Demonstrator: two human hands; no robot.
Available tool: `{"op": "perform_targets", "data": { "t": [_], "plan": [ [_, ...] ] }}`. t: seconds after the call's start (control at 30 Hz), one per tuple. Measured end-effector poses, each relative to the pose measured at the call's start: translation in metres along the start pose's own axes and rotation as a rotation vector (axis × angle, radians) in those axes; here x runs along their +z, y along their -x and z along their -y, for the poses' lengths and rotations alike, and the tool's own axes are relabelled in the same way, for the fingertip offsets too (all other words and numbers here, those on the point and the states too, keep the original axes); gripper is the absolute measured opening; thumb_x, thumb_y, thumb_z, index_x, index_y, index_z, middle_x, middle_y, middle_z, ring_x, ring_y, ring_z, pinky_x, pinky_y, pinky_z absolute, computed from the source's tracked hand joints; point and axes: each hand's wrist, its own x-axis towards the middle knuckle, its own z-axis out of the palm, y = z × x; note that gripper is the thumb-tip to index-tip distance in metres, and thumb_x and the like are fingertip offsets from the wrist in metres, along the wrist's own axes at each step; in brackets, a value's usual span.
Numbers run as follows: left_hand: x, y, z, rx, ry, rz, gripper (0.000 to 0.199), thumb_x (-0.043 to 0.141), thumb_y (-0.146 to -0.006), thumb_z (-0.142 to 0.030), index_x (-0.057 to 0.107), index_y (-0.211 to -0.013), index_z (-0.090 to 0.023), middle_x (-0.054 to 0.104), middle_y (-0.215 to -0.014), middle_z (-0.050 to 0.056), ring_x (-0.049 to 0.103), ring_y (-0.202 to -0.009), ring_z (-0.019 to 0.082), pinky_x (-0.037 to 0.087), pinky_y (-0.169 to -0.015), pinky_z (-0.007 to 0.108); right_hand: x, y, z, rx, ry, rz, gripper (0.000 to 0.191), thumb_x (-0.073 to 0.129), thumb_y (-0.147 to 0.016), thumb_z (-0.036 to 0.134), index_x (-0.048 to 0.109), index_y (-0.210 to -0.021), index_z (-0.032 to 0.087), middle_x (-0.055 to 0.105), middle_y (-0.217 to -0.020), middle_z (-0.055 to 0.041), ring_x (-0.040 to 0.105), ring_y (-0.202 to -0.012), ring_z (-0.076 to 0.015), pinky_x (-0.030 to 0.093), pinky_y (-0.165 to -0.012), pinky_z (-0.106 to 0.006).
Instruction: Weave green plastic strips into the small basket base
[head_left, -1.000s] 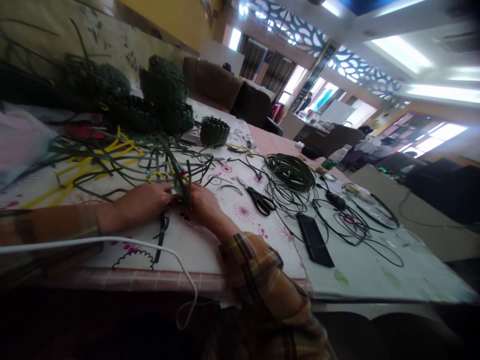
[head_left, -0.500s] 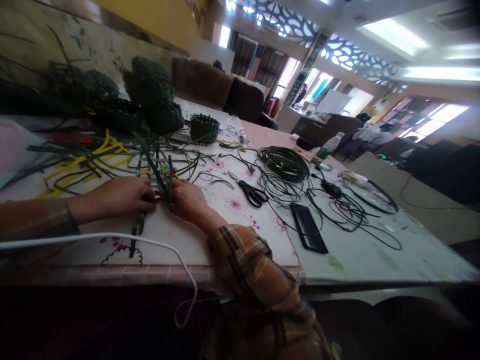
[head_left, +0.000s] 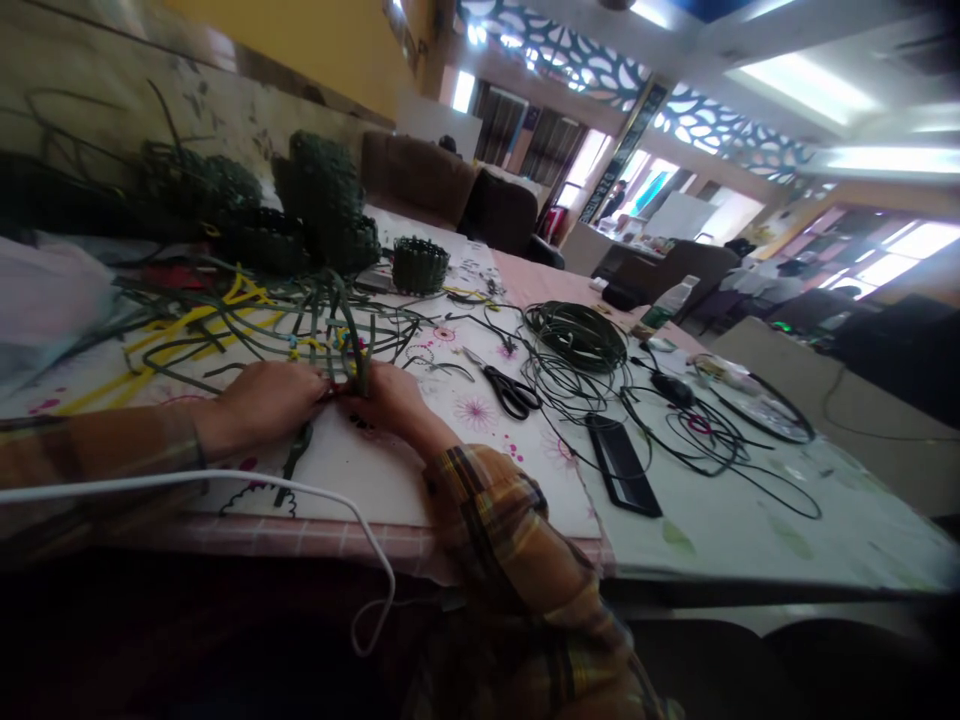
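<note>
My left hand (head_left: 266,402) is closed on the near edge of a loose weave of dark green strips (head_left: 300,325), its fingertips at a small dark red piece (head_left: 337,388). Close beside it, my right hand (head_left: 390,400) pinches upright green strips (head_left: 354,335) at the same edge. Small blue and yellow bits show among the strips just beyond my fingers. A dark green strip end (head_left: 294,465) sticks out below my left hand. Yellow strips (head_left: 180,335) lie to the left. Black-handled scissors (head_left: 510,390) rest to the right of my right hand.
Dark woven baskets (head_left: 322,185) stand at the back left, a small round one (head_left: 420,265) beside them. Coiled green cord (head_left: 574,335), a black tray (head_left: 622,465), a black mouse (head_left: 671,388) and a bottle (head_left: 667,302) are at right. A white cable (head_left: 300,490) crosses in front.
The camera view has shifted slightly. My left hand has moved right, closer to my right hand. The upright green strips now curve toward my right hand.
</note>
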Motion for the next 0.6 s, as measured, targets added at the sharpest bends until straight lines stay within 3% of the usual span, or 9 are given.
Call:
{"op": "perform_targets", "data": {
  "t": [0.17, 0.27, 0.4, 0.6],
  "plan": [
    [-0.002, 0.003, -0.012, 0.061, -0.101, 0.059, 0.035, 0.046, -0.092, -0.002, 0.075, -0.11, -0.011, 0.074, -0.116, 0.018, 0.073, -0.092, 0.03, 0.046, -0.066, 0.032, 0.003, -0.001, -0.002, -0.032, 0.027, -0.002, 0.028, 0.064, -0.101, 0.04, 0.077, -0.117, 0.021, 0.075, -0.13, -0.0104, 0.071, -0.117, -0.0252, 0.054, -0.082, -0.029],
    [0.006, -0.006, -0.003, 0.03, -0.051, 0.015, 0.029, 0.048, -0.094, -0.01, 0.075, -0.102, -0.015, 0.074, -0.119, 0.017, 0.072, -0.094, 0.031, 0.048, -0.068, 0.034, 0.004, -0.001, -0.003, -0.018, 0.046, 0.006, 0.029, 0.065, -0.1, 0.039, 0.076, -0.12, 0.021, 0.075, -0.132, -0.0108, 0.071, -0.118, -0.0253, 0.054, -0.083, -0.029],
    [0.013, -0.019, 0.018, -0.032, 0.107, 0.037, 0.015, 0.061, -0.09, -0.029, 0.072, -0.086, -0.02, 0.075, -0.093, 0.012, 0.071, -0.085, 0.029, 0.047, -0.069, 0.032, 0.003, 0.0, -0.003, -0.061, 0.06, 0.009, 0.029, 0.066, -0.1, 0.037, 0.075, -0.12, 0.018, 0.075, -0.13, -0.0131, 0.072, -0.117, -0.0263, 0.054, -0.085, -0.029],
    [0.01, -0.036, 0.03, 0.023, 0.171, -0.001, 0.022, 0.056, -0.089, -0.034, 0.074, -0.092, -0.02, 0.075, -0.09, 0.008, 0.066, -0.079, 0.025, 0.042, -0.067, 0.031, 0.003, 0.0, -0.011, -0.229, 0.062, 0.035, 0.024, 0.056, -0.107, 0.027, 0.078, -0.116, 0.019, 0.074, -0.131, -0.0114, 0.07, -0.117, -0.0229, 0.052, -0.093, -0.028]
  ]
}}
